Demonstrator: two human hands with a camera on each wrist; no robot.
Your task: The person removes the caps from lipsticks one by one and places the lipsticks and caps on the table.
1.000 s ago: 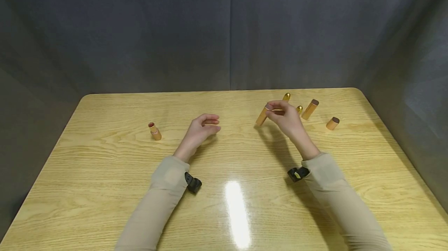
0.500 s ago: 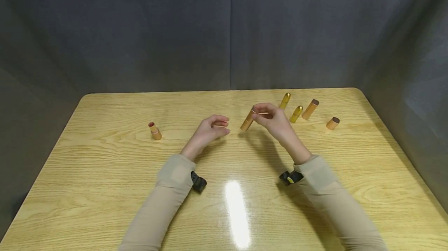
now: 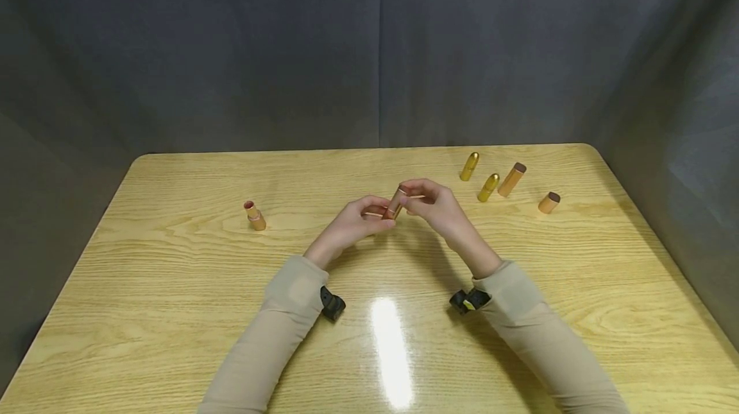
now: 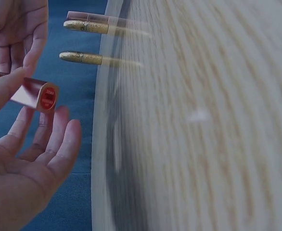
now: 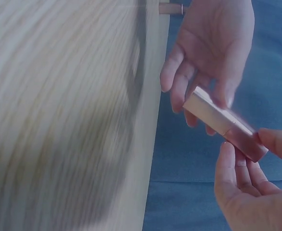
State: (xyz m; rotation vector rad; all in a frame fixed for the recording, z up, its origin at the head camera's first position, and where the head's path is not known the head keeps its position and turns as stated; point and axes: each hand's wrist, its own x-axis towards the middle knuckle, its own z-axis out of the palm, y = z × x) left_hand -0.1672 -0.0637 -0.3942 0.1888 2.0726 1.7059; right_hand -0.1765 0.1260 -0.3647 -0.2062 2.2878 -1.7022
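Note:
A closed rose-gold lipstick is held tilted above the table between both hands. My right hand pinches its upper end, thumb on one side and fingertips on the other. My left hand has its thumb and fingers around the lower end. In the left wrist view, a round red label shows on the end face of the lipstick. The right wrist view shows a seam across the lipstick, with the left thumb against its side.
On the right stand two gold bullet-shaped tubes, a tall rose-gold tube and a short rose-gold cap. An uncapped lipstick stands on the left of the wooden table. A dark curtain hangs behind.
My right hand has carried the lipstick left and toward the middle. The left hand has moved right to meet it, and its fingers now surround the lower end.

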